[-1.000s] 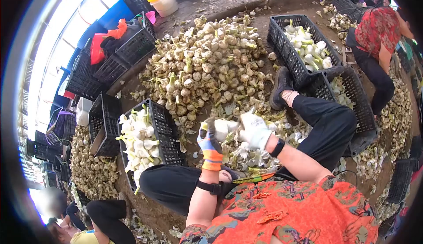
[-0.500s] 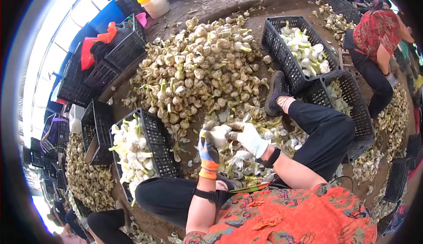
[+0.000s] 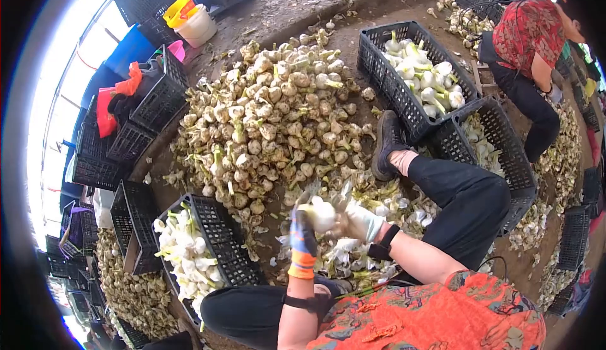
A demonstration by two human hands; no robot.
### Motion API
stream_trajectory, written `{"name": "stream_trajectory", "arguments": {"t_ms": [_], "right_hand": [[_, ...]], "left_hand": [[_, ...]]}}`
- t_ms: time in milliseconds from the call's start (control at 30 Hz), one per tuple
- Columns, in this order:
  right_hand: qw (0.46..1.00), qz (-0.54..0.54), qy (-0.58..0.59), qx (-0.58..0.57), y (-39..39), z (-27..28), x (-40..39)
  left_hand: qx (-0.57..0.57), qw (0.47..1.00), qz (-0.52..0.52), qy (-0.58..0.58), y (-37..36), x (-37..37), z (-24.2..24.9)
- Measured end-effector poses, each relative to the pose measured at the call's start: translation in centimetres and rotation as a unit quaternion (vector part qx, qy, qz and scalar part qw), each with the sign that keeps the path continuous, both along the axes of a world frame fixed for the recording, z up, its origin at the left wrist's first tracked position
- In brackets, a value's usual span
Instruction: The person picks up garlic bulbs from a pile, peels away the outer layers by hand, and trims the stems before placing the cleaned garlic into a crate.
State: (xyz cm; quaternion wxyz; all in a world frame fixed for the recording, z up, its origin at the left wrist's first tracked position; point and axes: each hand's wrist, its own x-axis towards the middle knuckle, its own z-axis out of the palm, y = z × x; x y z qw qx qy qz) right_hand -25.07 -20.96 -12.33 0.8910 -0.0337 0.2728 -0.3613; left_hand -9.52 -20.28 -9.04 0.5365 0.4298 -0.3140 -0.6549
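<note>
My left hand [image 3: 303, 236], in a blue and orange glove, is closed round a white garlic bulb [image 3: 323, 216] above the litter of peeled skins. My right hand [image 3: 358, 220], in a white glove with a dirty palm side, is at the bulb's right side; its fingers are smeared by motion, with loose skin around them. Beyond both hands lies a large heap of unpeeled garlic [image 3: 271, 110]. White skins [image 3: 353, 255] cover the ground beneath and between my legs.
Cleaned bulbs fill a black crate [image 3: 233, 249] at left and another [image 3: 372, 53] at upper right. A third crate [image 3: 521, 186] stands beside my right knee. A co-worker [image 3: 527, 40] bends at the right. Stacked crates [image 3: 129, 141] and a white bucket [image 3: 197, 28] stand farther left.
The view has shifted a little. The bulb now shows more of its white surface between my hands, and my right hand has turned and blurred, with skin lifting beside it.
</note>
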Motion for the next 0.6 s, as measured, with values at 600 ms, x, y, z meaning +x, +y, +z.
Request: {"name": "stream_trajectory", "arguments": {"t_ms": [600], "right_hand": [[0.717, -0.253, 0.612, -0.219, -35.5, -4.3, -7.3]], "left_hand": [[0.039, 0.984, 0.151, -0.083, -2.8, 1.7, -4.8]]}}
